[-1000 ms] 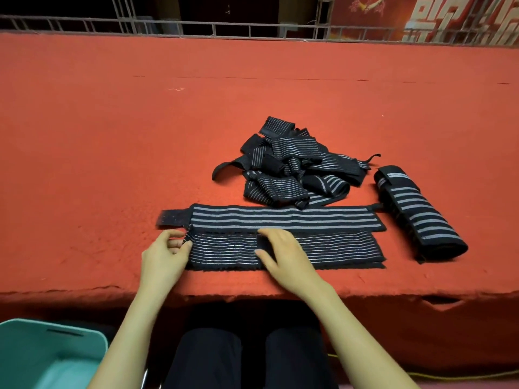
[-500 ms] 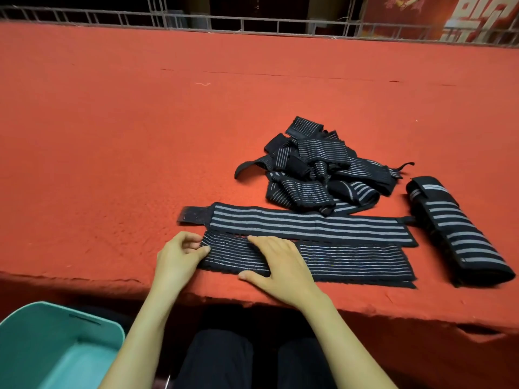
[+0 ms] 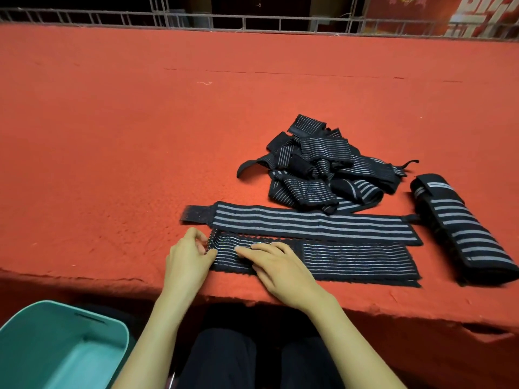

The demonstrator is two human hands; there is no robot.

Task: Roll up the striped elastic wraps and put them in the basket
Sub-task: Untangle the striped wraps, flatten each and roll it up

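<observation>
Lying around: a loose pile of wraps (image 3: 323,167) sits on the red surface (image 3: 112,164) behind the hands; a folded wrap (image 3: 460,228) with broad stripes lies at an angle to the right, apart from the rest.
In the way: a broad-striped wrap (image 3: 309,223) lies flat between the pile and the hands. It runs edge to edge along the far side of the fine-striped wrap (image 3: 351,262), and its plain tab pokes out to the left.
Task thing: the fine-striped wrap lies stretched out flat, close to the near edge of the surface.
Basket: the teal basket (image 3: 56,329) stands low at the lower left, below the surface and well apart from the wraps.
Edges: the near edge runs just below the fine-striped wrap; a metal railing (image 3: 252,22) lines the far edge.
Open room: bare red cloth spreads to the left of the hands and beyond the pile.
Left hand: the left hand (image 3: 188,262) has its fingers curled, pinching the left end of the fine-striped wrap, which lifts slightly there.
Right hand: the right hand (image 3: 280,270) lies palm down on the same wrap, fingers straight and pointing left, pressing it flat and gripping nothing.
</observation>
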